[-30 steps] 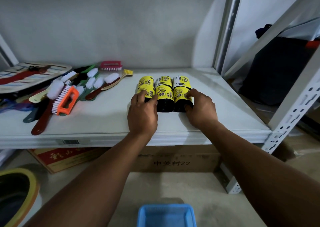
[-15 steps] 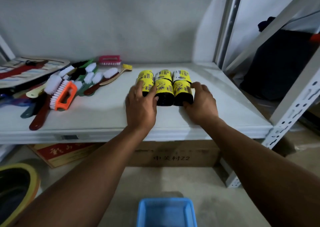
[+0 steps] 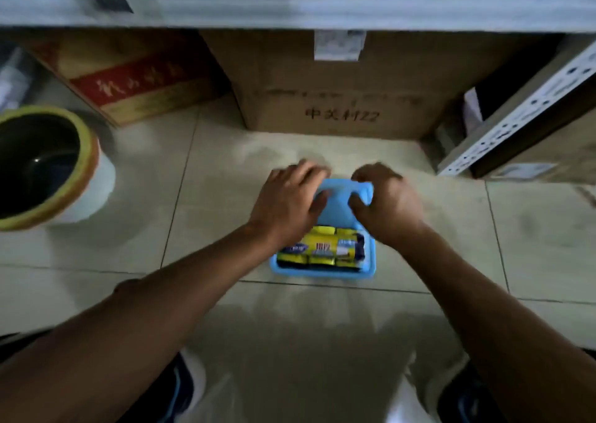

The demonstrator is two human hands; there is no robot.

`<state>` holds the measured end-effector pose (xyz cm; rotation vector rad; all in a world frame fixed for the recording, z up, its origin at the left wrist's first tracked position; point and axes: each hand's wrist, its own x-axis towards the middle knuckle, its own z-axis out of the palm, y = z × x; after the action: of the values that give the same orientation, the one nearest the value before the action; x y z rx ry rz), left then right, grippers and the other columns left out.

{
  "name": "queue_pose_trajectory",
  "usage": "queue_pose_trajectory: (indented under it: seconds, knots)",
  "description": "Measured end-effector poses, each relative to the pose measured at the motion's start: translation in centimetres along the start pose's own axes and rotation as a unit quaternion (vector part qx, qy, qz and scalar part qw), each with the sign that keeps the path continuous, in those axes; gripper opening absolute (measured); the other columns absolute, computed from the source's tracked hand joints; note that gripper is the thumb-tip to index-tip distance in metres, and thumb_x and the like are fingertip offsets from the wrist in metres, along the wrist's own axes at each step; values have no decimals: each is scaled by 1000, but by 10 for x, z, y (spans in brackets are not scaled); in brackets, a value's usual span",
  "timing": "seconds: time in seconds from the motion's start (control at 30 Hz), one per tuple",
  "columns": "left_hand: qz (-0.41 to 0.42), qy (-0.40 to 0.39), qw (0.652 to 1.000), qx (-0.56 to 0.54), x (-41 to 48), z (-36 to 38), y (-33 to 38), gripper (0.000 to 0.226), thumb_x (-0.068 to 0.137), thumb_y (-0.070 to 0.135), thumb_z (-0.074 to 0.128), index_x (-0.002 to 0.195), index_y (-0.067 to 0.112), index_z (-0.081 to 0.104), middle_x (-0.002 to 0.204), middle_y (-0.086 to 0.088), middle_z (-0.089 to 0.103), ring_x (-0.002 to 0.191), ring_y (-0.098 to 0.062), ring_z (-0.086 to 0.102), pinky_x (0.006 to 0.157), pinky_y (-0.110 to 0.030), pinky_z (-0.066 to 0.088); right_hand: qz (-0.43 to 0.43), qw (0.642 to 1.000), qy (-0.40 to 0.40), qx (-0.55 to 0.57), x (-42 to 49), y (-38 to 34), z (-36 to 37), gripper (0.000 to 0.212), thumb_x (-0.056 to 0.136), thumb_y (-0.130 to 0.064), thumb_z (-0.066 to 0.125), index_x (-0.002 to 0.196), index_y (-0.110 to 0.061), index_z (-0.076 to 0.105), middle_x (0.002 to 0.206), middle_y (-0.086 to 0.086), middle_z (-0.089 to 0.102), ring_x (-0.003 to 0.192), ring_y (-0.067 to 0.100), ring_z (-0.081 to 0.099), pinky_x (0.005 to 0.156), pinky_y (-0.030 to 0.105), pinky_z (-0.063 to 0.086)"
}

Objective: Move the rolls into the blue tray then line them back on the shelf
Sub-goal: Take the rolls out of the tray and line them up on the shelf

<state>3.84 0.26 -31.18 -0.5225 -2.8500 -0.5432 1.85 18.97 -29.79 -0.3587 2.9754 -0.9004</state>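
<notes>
Rolls (image 3: 322, 250): yellow-labelled with dark ends, lying on their sides and packed tight together in the near half of the blue tray (image 3: 322, 272); the exact count cannot be told through the blur. Blue tray: rectangular, shallow, set on the tiled floor (image 3: 225, 171) near the middle of the view, its far half bare where it shows between the hands. Left hand (image 3: 287, 200): over the far-left corner of the tray, fingers loosely extended and apart, thumb over the bare tray floor, clasping nothing that shows. Right hand (image 3: 383, 200): over the far-right corner of the tray, fingers curled downward at the far rim; whether they grip the rim or merely hang above it cannot be told, as the hand is smeared by motion. Both forearms reach in from the near edge, one on each side of the tray. Plain cardboard box (image 3: 338, 93): on the floor under the shelf, beyond the tray, with printed characters on its front and a white label at its top. Red-and-gold carton (image 3: 135, 77): left of the plain box, set at an angle. Round bin with a yellow rim (image 3: 42, 164): far left, dark inside. Shelf edge (image 3: 290, 0): white, across the top. Perforated shelf upright (image 3: 516, 116): at the right, slanting. Shoe (image 3: 187, 380): at the near edge.
</notes>
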Motion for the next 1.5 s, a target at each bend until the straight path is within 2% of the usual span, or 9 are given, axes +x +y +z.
queue_pose_trajectory:
  seconds: [0.07, 0.1, 0.23, 0.4, 0.53, 0.67, 0.87, 1.23, 1.5]
  knots:
    - [-58, -138, 988, 23, -38, 37, -23, 47, 86, 44, 51, 121, 14, 61, 116, -7, 62, 101, -33, 62, 80, -41, 49, 76, 980, -183, -34, -32, 23, 39, 44, 79, -25, 66, 122, -22, 59, 124, 4, 62, 112, 30, 60, 90, 36, 50]
    - [-80, -192, 978, 30, -52, 52, -31, 55, 82, 50, 53, 124, 15, 60, 119, -6, 62, 104, -32, 62, 81, -42, 50, 82, 969, -227, -47, -45, 33, 54, 50, 78, -27, 68, 127, -24, 56, 128, 2, 60, 115, 29, 58, 89, 36, 49]
    - [-92, -275, 956, 30, -75, 81, -44, 68, 71, 54, 70, 128, 21, 56, 124, 0, 61, 114, -26, 58, 84, -41, 51, 43, 977, -202, -51, -65, 55, 85, 55, 72, -22, 72, 123, -22, 55, 122, 1, 60, 113, 29, 57, 81, 40, 52]
    - [-63, -225, 972, 13, -69, 94, -61, 55, 68, 46, 75, 118, 25, 64, 107, 2, 70, 101, -25, 64, 83, -37, 46, 11, 983, -168, -75, -51, 66, 95, 44, 72, -28, 74, 112, -24, 55, 106, -2, 68, 94, 30, 64, 73, 37, 51]
    - [-40, -139, 989, 27, -41, 97, -77, 46, 72, 51, 59, 110, 24, 65, 100, 3, 69, 95, -26, 64, 82, -39, 44, 0, 992, -107, -68, -16, 79, 91, 48, 67, -28, 82, 108, -16, 63, 92, 8, 68, 88, 33, 63, 72, 38, 51]
    - [-9, -193, 975, 110, -7, 113, -85, 48, 85, 54, 39, 112, 21, 62, 102, 1, 69, 107, -26, 57, 85, -41, 36, 23, 984, -127, -120, 23, 88, 99, 53, 68, -27, 80, 116, -19, 61, 104, 15, 64, 109, 35, 55, 88, 40, 46]
    - [-62, -271, 951, 132, 12, 137, -88, 34, 92, 50, 52, 115, 25, 59, 110, 3, 69, 122, -26, 45, 93, -40, 32, 11, 954, -187, -234, 41, 95, 118, 45, 79, -40, 69, 119, -25, 56, 109, 11, 62, 106, 29, 55, 91, 36, 40]
    - [-63, -269, 950, 147, 10, 140, -89, 36, 91, 47, 53, 119, 25, 55, 115, 2, 65, 121, -28, 46, 92, -39, 35, 8, 950, -183, -254, 42, 96, 123, 43, 77, -41, 70, 114, -27, 56, 104, 5, 65, 109, 27, 54, 88, 38, 37]
    - [-78, -166, 983, 12, -14, 122, -89, 42, 86, 42, 56, 123, 21, 58, 118, -1, 64, 112, -29, 57, 82, -40, 46, 40, 973, -146, -175, 22, 90, 119, 44, 77, -25, 67, 120, -21, 58, 117, 5, 63, 110, 31, 54, 89, 41, 43]
